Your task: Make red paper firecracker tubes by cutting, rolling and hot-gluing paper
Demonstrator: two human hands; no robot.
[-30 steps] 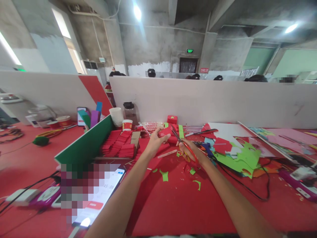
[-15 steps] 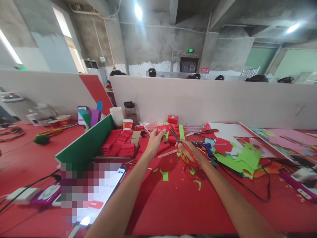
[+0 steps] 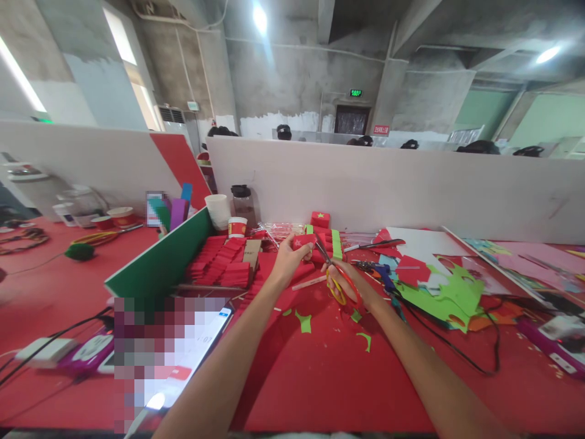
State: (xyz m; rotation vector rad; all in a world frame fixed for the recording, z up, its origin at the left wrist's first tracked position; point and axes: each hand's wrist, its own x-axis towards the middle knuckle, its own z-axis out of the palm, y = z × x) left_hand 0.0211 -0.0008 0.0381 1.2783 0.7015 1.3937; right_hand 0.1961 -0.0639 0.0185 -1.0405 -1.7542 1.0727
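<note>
My left hand (image 3: 287, 263) is closed around a small red paper piece (image 3: 302, 241) with a green star, held up over the red table (image 3: 320, 378). My right hand (image 3: 343, 281) grips red-and-yellow handled scissors (image 3: 333, 273), whose blades point up and left toward that red piece. Rows of folded red paper pieces (image 3: 219, 262) lie just left of my left hand. Green paper scraps (image 3: 303, 321) are scattered below my hands.
A green board (image 3: 159, 262) stands at the left and a white partition (image 3: 393, 183) runs along the back. Cups (image 3: 216, 211), a dark jar (image 3: 242, 204), a phone (image 3: 173, 360), cables (image 3: 457, 347) and green and red paper offcuts (image 3: 443, 292) lie around. Heads of other people show behind the partition.
My left hand has turned the red piece and lifted it slightly. The scissors have stayed close beside it, and the view has shifted a little.
</note>
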